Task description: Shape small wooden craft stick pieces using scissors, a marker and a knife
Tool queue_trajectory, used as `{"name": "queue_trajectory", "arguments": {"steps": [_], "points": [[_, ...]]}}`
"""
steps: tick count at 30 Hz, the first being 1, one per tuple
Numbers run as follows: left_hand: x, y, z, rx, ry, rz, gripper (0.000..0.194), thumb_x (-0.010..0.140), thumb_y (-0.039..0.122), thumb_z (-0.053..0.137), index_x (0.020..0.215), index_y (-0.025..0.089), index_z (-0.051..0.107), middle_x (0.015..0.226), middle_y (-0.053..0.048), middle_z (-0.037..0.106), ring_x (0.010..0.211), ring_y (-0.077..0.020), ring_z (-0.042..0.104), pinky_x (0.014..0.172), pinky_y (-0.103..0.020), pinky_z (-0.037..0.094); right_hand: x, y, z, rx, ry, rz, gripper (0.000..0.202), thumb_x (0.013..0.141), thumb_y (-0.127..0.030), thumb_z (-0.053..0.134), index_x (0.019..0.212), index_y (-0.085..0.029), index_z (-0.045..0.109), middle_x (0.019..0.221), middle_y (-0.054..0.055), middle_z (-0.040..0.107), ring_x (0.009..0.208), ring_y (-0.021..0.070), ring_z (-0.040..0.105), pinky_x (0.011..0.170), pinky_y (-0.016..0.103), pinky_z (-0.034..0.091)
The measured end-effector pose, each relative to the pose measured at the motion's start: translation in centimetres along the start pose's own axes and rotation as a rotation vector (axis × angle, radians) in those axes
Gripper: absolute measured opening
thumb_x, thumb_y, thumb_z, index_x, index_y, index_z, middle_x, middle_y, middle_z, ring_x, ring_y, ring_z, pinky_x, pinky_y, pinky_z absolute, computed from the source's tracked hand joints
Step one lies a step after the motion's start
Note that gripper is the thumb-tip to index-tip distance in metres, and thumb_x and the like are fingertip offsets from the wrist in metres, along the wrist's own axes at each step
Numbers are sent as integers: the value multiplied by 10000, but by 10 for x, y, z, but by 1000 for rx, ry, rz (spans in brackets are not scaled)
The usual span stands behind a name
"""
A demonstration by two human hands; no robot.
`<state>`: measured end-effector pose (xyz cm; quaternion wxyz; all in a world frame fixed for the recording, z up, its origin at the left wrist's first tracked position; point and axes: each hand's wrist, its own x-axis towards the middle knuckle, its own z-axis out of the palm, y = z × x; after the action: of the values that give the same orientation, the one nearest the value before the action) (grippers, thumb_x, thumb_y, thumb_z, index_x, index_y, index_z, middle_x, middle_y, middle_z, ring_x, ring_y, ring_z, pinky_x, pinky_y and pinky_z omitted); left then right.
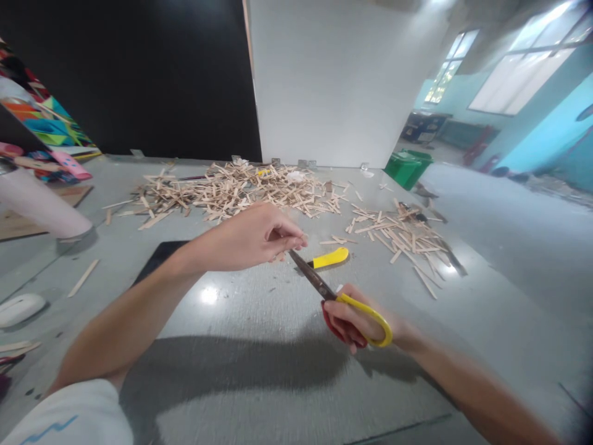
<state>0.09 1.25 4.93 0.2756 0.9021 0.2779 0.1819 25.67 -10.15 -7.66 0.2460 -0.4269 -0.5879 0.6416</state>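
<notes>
My left hand [259,238] is closed in a pinch above the table, a small wood-coloured piece [304,238] just showing at its fingertips. My fingers hide most of that piece. In my right hand [347,318] is a pair of scissors [317,278] with one yellow and one red handle loop. The blades look nearly closed, and their tip points up and left, close beneath my left fingertips. Just beyond the blades, a yellow-handled tool [331,258] lies on the table, its dark end partly hidden behind the scissors.
A heap of cut wooden sticks [231,191] spreads along the back, with a smaller pile [407,238] at right. A dark flat object [160,259] lies under my left forearm. On the left are a white mouse [21,309], a pale cylinder [46,201] and a lone stick [83,278].
</notes>
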Motion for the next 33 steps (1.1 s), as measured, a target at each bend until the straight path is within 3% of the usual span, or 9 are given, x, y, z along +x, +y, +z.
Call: {"name": "queue_trajectory", "arguments": {"steps": [4,8,11,17,23,27,30,33], "points": [[1,2,-1,41,-20,29,330,1048,454,640,920,241,857,599,-1,672,529,-138,581,558,-263,418,-4,-4,0,-55,9,21,712,1058,-689,551,527,-215,537,407,-15,500,319,87,461,321,183,329],[2,0,-3,61,-45,46,353,1063,466,624,988,211,856,655,-10,700,557,-135,598,609,-261,431,-5,-6,0,-110,43,11,684,1038,-653,616,522,-215,525,415,-20,485,333,84,423,348,208,319],[3,-3,-3,65,-75,43,361,1067,477,621,994,212,854,665,-4,697,567,-140,619,611,-263,425,-4,-4,0,-238,122,-25,630,1012,-624,670,565,-215,500,466,-36,467,393,86,417,391,220,294],[5,-5,-6,48,-192,21,332,1068,418,615,933,208,833,684,10,705,577,-127,648,590,-255,395,3,4,1,-669,350,-201,614,1031,-522,627,590,-234,312,595,-63,230,570,95,161,524,284,196],[10,-5,-6,62,-205,-5,350,1060,364,607,777,185,709,635,22,635,538,-108,517,590,-260,348,6,10,-2,-849,517,-283,489,1022,-399,592,626,-242,352,581,-46,318,555,113,253,566,314,220],[11,-10,3,129,-144,-37,391,1062,334,583,700,187,608,559,49,507,510,-104,404,576,-277,301,10,14,-4,-883,521,-262,459,1011,-364,583,621,-237,377,573,-37,342,550,114,263,563,321,215],[11,-12,7,163,-138,21,431,1069,302,562,654,185,554,540,60,442,517,-100,366,601,-282,303,12,17,-6,-850,501,-216,485,1000,-390,595,604,-232,363,575,-45,284,562,108,211,550,312,200],[12,-13,5,159,-137,115,375,1038,237,580,669,180,615,596,40,558,562,-103,457,647,-275,354,11,15,-6,-730,429,-158,545,998,-473,610,590,-233,341,583,-52,253,561,97,184,518,290,177]]}}
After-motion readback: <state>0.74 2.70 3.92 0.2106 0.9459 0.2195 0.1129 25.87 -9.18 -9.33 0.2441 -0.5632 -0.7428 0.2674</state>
